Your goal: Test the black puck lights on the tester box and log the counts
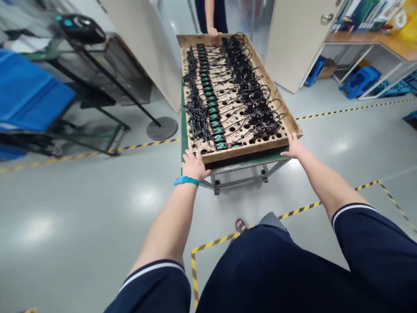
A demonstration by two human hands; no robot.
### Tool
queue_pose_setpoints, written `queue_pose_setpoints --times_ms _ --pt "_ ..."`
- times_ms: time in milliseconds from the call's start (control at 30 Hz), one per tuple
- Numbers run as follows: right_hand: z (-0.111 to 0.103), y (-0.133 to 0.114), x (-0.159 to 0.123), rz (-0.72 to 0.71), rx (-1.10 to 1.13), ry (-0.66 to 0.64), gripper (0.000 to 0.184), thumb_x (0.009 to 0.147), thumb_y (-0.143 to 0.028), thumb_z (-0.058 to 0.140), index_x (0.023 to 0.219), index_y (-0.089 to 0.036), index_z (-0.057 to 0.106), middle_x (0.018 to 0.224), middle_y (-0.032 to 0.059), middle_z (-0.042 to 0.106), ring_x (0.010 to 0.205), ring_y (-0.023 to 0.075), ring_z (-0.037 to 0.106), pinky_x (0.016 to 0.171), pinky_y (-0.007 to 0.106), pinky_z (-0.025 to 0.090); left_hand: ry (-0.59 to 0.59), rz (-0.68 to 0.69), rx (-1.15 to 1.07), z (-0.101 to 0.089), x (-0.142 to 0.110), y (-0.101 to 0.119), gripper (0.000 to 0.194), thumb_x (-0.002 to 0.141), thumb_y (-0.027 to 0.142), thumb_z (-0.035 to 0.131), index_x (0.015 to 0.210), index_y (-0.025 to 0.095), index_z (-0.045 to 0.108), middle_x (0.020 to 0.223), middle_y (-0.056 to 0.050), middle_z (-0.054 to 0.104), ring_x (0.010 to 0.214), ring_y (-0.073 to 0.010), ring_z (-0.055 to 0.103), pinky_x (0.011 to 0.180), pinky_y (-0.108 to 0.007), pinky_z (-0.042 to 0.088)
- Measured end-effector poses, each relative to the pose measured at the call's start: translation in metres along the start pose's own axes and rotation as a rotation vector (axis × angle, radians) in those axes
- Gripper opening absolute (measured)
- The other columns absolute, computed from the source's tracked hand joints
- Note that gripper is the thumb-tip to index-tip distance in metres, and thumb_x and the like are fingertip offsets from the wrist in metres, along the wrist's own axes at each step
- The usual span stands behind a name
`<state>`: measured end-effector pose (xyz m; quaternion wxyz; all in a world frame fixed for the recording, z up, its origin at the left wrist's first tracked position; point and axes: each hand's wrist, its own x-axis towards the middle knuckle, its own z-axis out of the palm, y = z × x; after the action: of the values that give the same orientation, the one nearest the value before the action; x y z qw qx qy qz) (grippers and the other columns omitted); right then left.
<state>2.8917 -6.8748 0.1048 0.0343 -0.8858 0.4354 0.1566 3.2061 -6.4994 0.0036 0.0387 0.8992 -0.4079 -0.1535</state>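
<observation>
Blue plastic bin (pixel 32 95) stands well out to the left of the left grip (pixel 194 166), with the round base (pixel 162 129) of a pole stand nearer to it. The left grip is open, fingers spread on the near left corner of a wooden tray (pixel 249 149), thumb out; a blue wristband (pixel 186 180) sits just behind it. The tray lies ahead of and between the left grip and the right grip (pixel 293 148), on a green-topped trolley (pixel 241 163), its long axis running away from the person, veering slightly left. Neither grip is nearer: each touches one near corner. Ahead of the left grip run black cables (pixel 197 115), then green circuit boards (pixel 218 130); farther ahead, a co-worker's hand (pixel 213 34) touches the far edge. Black wired units (pixel 249 89) line the side towards the right grip, which is also open, thumb pointing inward. Beyond it to the right, blue stools (pixel 360 82) stand under a desk (pixel 353 38). No brand, label or writing is legible.
</observation>
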Motion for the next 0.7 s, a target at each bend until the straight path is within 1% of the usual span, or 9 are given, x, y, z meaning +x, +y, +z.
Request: queue_pose_setpoints --times_ms 67,133,200,267,333,433,567,633,700 --pt "-0.013 -0.006 0.068 -0.001 0.038 -0.009 0.136 0.065 -0.063 0.083 0.164 -0.019 0.002 0.169 0.0206 -0.01 0.14 0.0404 0.046 0.115 0.049 0.042 0.005 -0.002 0.057 -0.012 0.069 -0.005 0.101 0.075 0.054 0.075 0.148 -0.002 0.034 0.155 -0.042 0.018 0.138 -0.0511 0.03 0.101 -0.06 0.04" --pt "-0.02 -0.008 0.138 -0.01 0.075 0.023 0.138 0.064 -0.061 0.084 0.164 -0.021 -0.003 0.168 0.0204 -0.017 0.138 0.0412 0.048 0.115 0.051 0.043 0.04 -0.003 0.128 -0.02 0.138 -0.01 0.096 0.074 0.057 0.072 0.144 0.001 0.039 0.153 -0.038 0.026 0.134 -0.0482 0.035 0.099 -0.055 0.043" --pt "-0.027 -0.009 0.209 -0.012 0.102 0.064 0.139 0.065 -0.056 0.085 0.164 -0.024 -0.007 0.167 0.02 -0.022 0.134 0.041 0.052 0.113 0.052 0.044 0.079 0.007 0.194 -0.029 0.208 -0.012 0.09 0.075 0.061 0.067 0.14 0.003 0.044 0.145 -0.034 0.037 0.129 -0.0448 0.041 0.096 -0.05 0.045" --pt "-0.037 -0.012 0.279 -0.009 0.115 0.091 0.137 0.067 -0.051 0.085 0.163 -0.026 -0.009 0.167 0.0189 -0.023 0.131 0.0397 0.056 0.11 0.052 0.046 0.092 0.017 0.24 -0.039 0.277 -0.012 0.086 0.075 0.062 0.063 0.135 0.003 0.047 0.136 -0.03 0.044 0.124 -0.0425 0.045 0.094 -0.048 0.047" --pt "-0.054 -0.018 0.346 -0.005 0.11 0.082 0.134 0.069 -0.049 0.083 0.163 -0.028 -0.01 0.168 0.0183 -0.022 0.127 0.0384 0.059 0.108 0.051 0.049 0.082 0.004 0.268 -0.052 0.345 -0.009 0.084 0.075 0.062 0.062 0.134 0.003 0.048 0.132 -0.029 0.046 0.121 -0.0417 0.046 0.092 -0.047 0.047" --pt "-0.092 -0.032 0.439 0.003 0.076 0.013 0.13 0.071 -0.05 0.083 0.163 -0.027 -0.007 0.168 0.0203 -0.02 0.125 0.0377 0.061 0.105 0.05 0.05 0.056 -0.037 0.272 -0.072 0.443 -0.004 0.086 0.075 0.061 0.063 0.137 0.003 0.046 0.137 -0.03 0.044 0.122 -0.0415 0.046 0.092 -0.047 0.047" --pt "-0.143 -0.049 0.56 0.03 0.001 -0.057 0.124 0.074 -0.054 0.08 0.164 -0.022 0.0 0.169 0.0222 -0.014 0.128 0.0376 0.058 0.105 0.048 0.05 0.07 -0.066 0.253 -0.094 0.57 -0.003 0.093 0.075 0.058 0.066 0.145 0.003 0.04 0.152 -0.036 0.029 0.132 -0.046 0.039 0.097 -0.05 0.045" --pt "-0.159 -0.055 0.622 0.052 -0.018 -0.055 0.123 0.074 -0.055 0.078 0.164 -0.022 0.001 0.169 0.0213 -0.011 0.128 0.0374 0.058 0.105 0.047 0.05 0.094 -0.05 0.245 -0.102 0.633 -0.006 0.097 0.075 0.057 0.068 0.149 0.002 0.037 0.156 -0.038 0.021 0.137 -0.0486 0.035 0.099 -0.052 0.043" --pt "-0.167 -0.06 0.684 0.065 -0.015 -0.035 0.122 0.075 -0.056 0.078 0.164 -0.023 0.0 0.17 0.0207 -0.012 0.128 0.0375 0.058 0.105 0.046 0.05 0.123 -0.029 0.241 -0.109 0.695 -0.011 0.101 0.075 0.057 0.069 0.152 0.001 0.035 0.158 -0.04 0.015 0.141 -0.0506 0.031 0.101 -0.053 0.042"
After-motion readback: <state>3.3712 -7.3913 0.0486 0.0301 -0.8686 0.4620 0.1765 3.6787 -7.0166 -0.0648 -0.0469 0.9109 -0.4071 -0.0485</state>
